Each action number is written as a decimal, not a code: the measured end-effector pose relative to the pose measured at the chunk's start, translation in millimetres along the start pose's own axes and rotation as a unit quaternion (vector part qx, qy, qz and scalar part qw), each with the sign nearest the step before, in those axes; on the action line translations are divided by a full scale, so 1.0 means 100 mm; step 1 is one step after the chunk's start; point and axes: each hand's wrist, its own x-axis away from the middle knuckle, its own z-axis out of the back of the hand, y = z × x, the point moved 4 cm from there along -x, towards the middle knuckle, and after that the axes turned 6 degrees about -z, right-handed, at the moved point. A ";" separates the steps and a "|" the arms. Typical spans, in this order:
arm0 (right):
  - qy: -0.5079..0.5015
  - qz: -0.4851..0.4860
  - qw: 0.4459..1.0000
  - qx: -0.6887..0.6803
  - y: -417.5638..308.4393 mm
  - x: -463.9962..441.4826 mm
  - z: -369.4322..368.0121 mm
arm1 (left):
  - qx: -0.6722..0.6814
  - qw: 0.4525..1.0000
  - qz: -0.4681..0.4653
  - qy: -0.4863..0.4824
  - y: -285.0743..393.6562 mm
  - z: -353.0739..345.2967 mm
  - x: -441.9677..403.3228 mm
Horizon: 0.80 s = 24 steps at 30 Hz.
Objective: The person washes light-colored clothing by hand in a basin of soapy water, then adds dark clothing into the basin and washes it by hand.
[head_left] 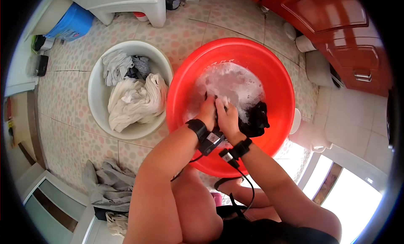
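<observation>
Soapy, foamy water (235, 82) lies in a large red basin (277, 75). Over it, my left hand (207, 112) and my right hand (227, 116) are side by side, nearly touching, with curled fingers closed on dark wet cloth. This cloth appears to belong to the black garment (256, 118) bunched in the suds just right of my right hand. How much of it lies between my palms is hidden. Each wrist wears a black strap with a small cabled device.
Left of the red basin stands a white basin (93, 96) with cream cloth (136, 102) and grey clothes (117, 67). More grey clothing (108, 185) lies at lower left. A blue bucket (75, 23) is at upper left, red cabinets (343, 21) at upper right.
</observation>
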 end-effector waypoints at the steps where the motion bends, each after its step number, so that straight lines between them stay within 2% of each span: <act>1: 0.030 0.048 0.995 0.082 0.01 -0.10 0.01 | -0.025 0.997 -0.057 0.035 -0.07 0.07 -0.13; 5: 0.007 0.028 0.969 0.245 0.36 -0.59 0.18 | -0.122 0.992 0.000 0.041 -0.36 0.19 -0.21; 6: -0.012 0.024 0.966 0.258 0.44 -0.67 0.22 | -0.105 0.993 -0.015 0.051 -0.31 0.01 -0.05; 7: 0.014 0.030 0.961 0.274 0.43 -0.72 0.26 | -0.087 0.994 -0.009 0.070 -0.28 0.03 -0.08; 8: 0.012 0.028 0.961 0.276 0.51 -0.81 0.29 | -0.065 0.994 -0.002 0.090 -0.27 0.05 -0.12; 10: 0.079 0.063 0.964 0.245 0.71 -0.96 0.39 | -0.155 0.970 -0.133 0.135 -0.26 0.45 -0.54; 11: 0.128 0.051 0.965 0.224 0.75 -0.96 0.43 | -0.184 0.966 -0.063 0.173 -0.17 0.47 -0.48; 12: 0.128 0.052 0.965 0.223 0.74 -0.93 0.36 | -0.184 0.965 -0.065 0.174 -0.12 0.45 -0.43; 14: 0.178 -0.014 0.959 0.220 0.75 -0.79 0.21 | -0.139 0.981 -0.048 0.127 -0.10 0.39 -0.40; 15: 0.176 -0.015 0.959 0.223 0.76 -0.73 0.17 | -0.165 0.972 -0.043 0.164 -0.18 0.52 -0.65; 16: 0.097 0.018 0.981 0.168 0.74 -0.68 0.09 | -0.162 0.972 -0.041 0.165 -0.13 0.49 -0.65; 18: -0.063 0.088 0.993 0.050 0.62 -0.57 -0.09 | -0.074 0.993 0.032 0.084 -0.05 0.42 -0.64; 20: -0.063 0.082 0.994 0.039 0.18 -0.28 -0.05 | -0.049 0.997 -0.006 0.060 0.02 0.45 -0.57; 22: -0.058 0.071 0.995 0.028 -0.02 -0.07 -0.01 | 0.024 0.998 0.041 -0.051 0.11 0.24 -0.31; 24: -0.094 -0.031 0.993 -0.057 0.01 0.01 -0.01 | -0.009 0.997 0.063 -0.037 0.07 0.24 -0.22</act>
